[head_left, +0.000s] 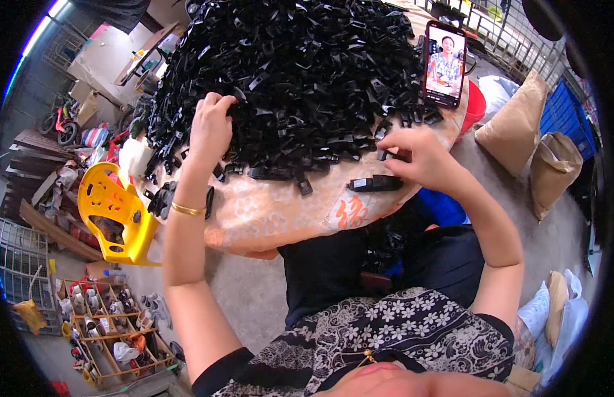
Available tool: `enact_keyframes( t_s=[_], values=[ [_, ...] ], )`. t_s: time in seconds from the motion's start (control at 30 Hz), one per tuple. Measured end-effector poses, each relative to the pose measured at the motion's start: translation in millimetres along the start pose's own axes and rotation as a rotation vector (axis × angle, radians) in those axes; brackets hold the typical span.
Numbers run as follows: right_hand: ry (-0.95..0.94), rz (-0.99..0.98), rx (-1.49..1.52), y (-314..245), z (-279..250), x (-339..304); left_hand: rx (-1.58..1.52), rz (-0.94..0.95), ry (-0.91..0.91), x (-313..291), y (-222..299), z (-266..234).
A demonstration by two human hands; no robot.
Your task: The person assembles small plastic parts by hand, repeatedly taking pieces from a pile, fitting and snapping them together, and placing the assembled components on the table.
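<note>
A large heap of small black plastic parts [300, 79] covers most of the table, which has a pale patterned cloth [274, 212]. At the heap's left side, my left hand [211, 126] has its fingers curled together, tips against the parts; what they grip is hard to make out. My right hand [423, 157] is over the table's right front, thumb and fingers pinching a small black plastic part [383, 155]. Just below that hand, a few black parts [376, 183] lie side by side on the cloth. One single part [303, 184] sits at the heap's front edge.
A phone [444, 65] showing a person stands at the table's right. Beyond it are a red basin [474, 104], brown sacks [519, 122] and a blue crate [565, 119]. On the left stand a yellow plastic chair [115, 212] and a wooden shoe rack [111, 331].
</note>
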State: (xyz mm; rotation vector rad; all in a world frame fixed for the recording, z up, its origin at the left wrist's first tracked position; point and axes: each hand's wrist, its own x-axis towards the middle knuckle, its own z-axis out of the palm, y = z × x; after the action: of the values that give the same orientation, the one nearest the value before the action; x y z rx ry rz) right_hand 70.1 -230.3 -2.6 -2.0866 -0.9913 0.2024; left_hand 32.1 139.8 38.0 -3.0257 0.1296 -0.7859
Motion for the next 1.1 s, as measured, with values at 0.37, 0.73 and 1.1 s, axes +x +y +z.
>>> enact_keyframes(
  t_s=[0.37, 0.73, 1.1],
  values=[
    [0.134, -0.132, -0.51, -2.4, -0.9, -12.2, -0.362, -0.112, 0.074, 6.2, 20.4, -15.2],
    [0.247, -0.222, -0.039, -1.9, -3.2, -2.8, -1.324, -0.198, -0.354, -18.9, 141.5, 9.7],
    [0.131, -0.298, -0.356, -1.5, -14.2, -7.4, -0.612, 0.216, -0.136, -33.3, 158.5, 18.2]
  ],
)
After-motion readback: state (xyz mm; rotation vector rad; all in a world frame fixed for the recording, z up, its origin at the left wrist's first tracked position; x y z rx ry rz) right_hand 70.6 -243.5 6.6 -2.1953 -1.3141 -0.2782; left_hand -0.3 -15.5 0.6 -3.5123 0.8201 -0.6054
